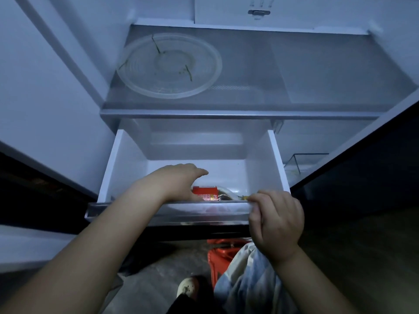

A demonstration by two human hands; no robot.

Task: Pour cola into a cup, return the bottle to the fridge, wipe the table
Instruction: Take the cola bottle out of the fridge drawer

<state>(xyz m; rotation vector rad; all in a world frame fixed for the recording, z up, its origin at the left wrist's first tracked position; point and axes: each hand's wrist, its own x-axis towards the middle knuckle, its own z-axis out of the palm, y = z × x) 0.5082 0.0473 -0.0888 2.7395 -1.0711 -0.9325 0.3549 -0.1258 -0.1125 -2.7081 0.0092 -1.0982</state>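
Observation:
The fridge stands open with its white drawer pulled out. A cola bottle with a red label lies on its side at the drawer's front, partly hidden by the front rim. My left hand reaches down into the drawer and holds the bottle at its label end; its fingertips are hidden behind the bottle. My right hand grips the drawer's front rim at the right, fingers curled over the edge.
A clear round glass plate lies on the shelf above the drawer. The fridge doors flank both sides. A second drawer sits to the right. Below are an orange crate, my shoe and the grey floor.

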